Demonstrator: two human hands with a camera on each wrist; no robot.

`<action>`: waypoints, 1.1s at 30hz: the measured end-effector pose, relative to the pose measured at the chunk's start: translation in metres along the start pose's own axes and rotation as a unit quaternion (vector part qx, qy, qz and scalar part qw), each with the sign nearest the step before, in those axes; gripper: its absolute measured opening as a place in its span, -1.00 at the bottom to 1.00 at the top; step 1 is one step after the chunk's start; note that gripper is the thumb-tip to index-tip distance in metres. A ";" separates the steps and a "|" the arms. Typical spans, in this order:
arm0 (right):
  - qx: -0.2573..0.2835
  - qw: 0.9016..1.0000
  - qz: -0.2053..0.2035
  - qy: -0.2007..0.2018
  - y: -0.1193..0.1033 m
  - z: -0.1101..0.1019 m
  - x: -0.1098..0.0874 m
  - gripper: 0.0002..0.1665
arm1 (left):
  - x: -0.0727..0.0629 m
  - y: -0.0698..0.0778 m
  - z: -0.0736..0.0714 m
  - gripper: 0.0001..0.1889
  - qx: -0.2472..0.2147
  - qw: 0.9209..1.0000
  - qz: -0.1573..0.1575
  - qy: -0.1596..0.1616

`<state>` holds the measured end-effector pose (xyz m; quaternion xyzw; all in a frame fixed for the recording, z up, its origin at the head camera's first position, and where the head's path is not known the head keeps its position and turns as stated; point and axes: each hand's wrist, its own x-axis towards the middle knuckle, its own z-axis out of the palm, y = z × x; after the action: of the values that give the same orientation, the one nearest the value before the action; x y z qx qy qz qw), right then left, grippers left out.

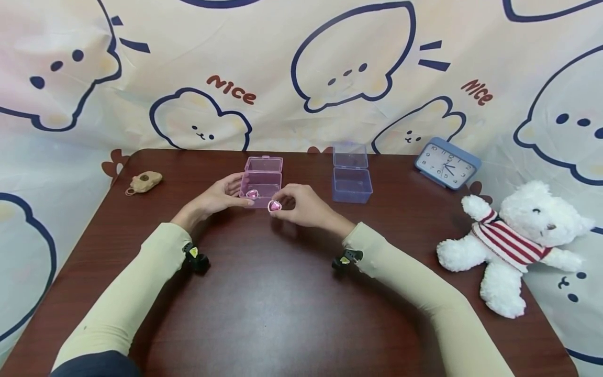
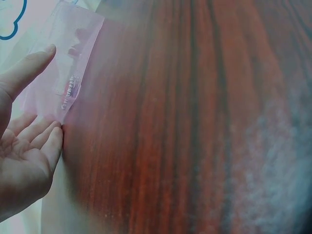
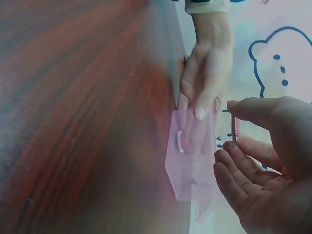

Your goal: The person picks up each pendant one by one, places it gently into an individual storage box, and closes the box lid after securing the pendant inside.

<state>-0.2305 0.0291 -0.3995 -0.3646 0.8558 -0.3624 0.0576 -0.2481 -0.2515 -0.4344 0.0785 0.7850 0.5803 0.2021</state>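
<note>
A clear pink box [image 1: 261,179] with its lid raised stands near the table's back edge. My left hand [image 1: 218,197] holds it at its left side, thumb along the front and fingers at the side wall. Inside lies a pink heart-shaped gem ornament [image 1: 252,194] with a beaded rim. Just right of the box's front, my right hand [image 1: 301,207] pinches a second pink heart gem ornament [image 1: 275,206] between thumb and fingertips. It appears edge-on in the right wrist view, a thin beaded piece [image 3: 234,129] apart from the box.
Right of the hands stands an open clear blue-purple box [image 1: 352,185]. A blue clock [image 1: 447,163] sits at the back right, with a white teddy bear [image 1: 518,241] in front of it. A small beige pouch-like object [image 1: 145,183] lies at the back left of the brown table [image 1: 264,309].
</note>
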 end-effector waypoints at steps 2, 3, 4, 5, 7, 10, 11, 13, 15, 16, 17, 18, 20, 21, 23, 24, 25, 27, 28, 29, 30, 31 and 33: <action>0.006 1.000 0.001 0.007 0.002 -0.001 0.003 -0.66 | -0.001 0.000 0.000 -0.01 -0.002 1.000 0.001 0.001; 0.009 1.000 0.002 0.010 0.003 -0.002 0.004 -0.66 | -0.001 0.000 0.000 -0.01 -0.001 1.000 0.001 0.001; 0.012 1.000 0.004 0.012 0.004 -0.002 0.006 -0.66 | -0.001 0.001 0.000 -0.01 0.001 1.000 0.000 0.001; 0.016 1.000 0.006 0.014 0.004 -0.002 0.007 -0.65 | -0.002 0.001 0.000 -0.01 0.003 1.000 -0.002 0.001; 0.021 1.000 0.011 0.018 0.005 -0.002 0.010 -0.65 | -0.003 0.001 0.000 0.00 0.008 1.000 -0.008 0.002; 0.025 0.999 0.015 0.027 0.006 -0.003 0.014 -0.67 | -0.005 0.002 0.001 0.00 0.013 1.000 -0.015 0.004; 0.027 0.999 0.017 0.029 0.007 -0.004 0.016 -0.67 | -0.005 0.001 0.001 0.00 0.013 1.000 -0.016 0.004; 0.027 0.999 0.022 0.033 0.010 -0.005 0.019 -0.68 | -0.005 0.001 0.001 0.00 0.012 1.000 -0.015 0.003; 0.029 0.999 0.029 0.035 0.012 -0.006 0.023 -0.67 | -0.004 0.001 0.001 -0.01 0.009 1.000 -0.014 0.004; 0.029 0.998 0.034 0.037 0.013 -0.007 0.024 -0.67 | -0.004 0.001 0.001 -0.02 0.007 1.000 -0.015 0.005; 0.028 0.998 0.039 0.039 0.014 -0.007 0.026 -0.66 | -0.003 0.001 0.001 -0.02 0.006 1.000 -0.016 0.006; 0.025 0.998 0.043 0.041 0.015 -0.007 0.028 -0.66 | -0.003 0.001 0.001 -0.02 0.005 1.000 -0.016 0.006; 0.017 0.998 0.048 0.044 0.016 -0.007 0.032 -0.67 | -0.003 0.001 0.000 -0.03 0.004 1.000 -0.016 0.009; 0.012 0.998 0.049 0.045 0.016 -0.007 0.035 -0.67 | -0.003 0.002 0.000 -0.04 0.004 1.000 -0.017 0.010; 0.008 0.998 0.051 0.047 0.017 -0.006 0.039 -0.68 | -0.002 0.003 0.000 -0.03 0.007 1.000 -0.017 0.007; 0.006 0.997 0.053 0.048 0.018 -0.006 0.041 -0.68 | -0.002 0.003 0.000 -0.03 0.009 1.000 -0.017 0.005; 0.006 0.997 0.054 0.048 0.018 -0.005 0.042 -0.68 | -0.002 0.004 0.000 -0.03 0.009 1.000 -0.017 0.005; 0.006 0.997 0.057 0.049 0.018 -0.005 0.045 -0.67 | -0.002 0.005 0.000 -0.03 0.011 1.000 -0.020 0.002; 0.005 0.997 0.058 0.049 0.017 -0.004 0.046 -0.67 | -0.002 0.005 0.000 -0.03 0.012 1.000 -0.021 0.001; 0.002 0.997 0.060 0.049 0.017 -0.004 0.047 -0.67 | -0.002 0.005 0.000 -0.02 0.012 1.000 -0.021 -0.001; -0.001 0.997 0.062 0.050 0.017 -0.004 0.048 -0.66 | -0.002 0.005 0.001 -0.03 0.011 1.000 -0.021 -0.001; -0.005 0.997 0.063 0.049 0.017 -0.003 0.049 -0.65 | -0.002 0.005 0.001 -0.02 0.011 1.000 -0.022 -0.001; -0.015 0.997 0.066 0.048 0.017 -0.003 0.051 -0.64 | -0.002 0.004 0.001 -0.02 0.009 1.000 -0.022 -0.001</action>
<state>-0.2787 0.0049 -0.3999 -0.2901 0.8852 -0.3620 0.0352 -0.2461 -0.2503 -0.4299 0.0638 0.7914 0.5685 0.2154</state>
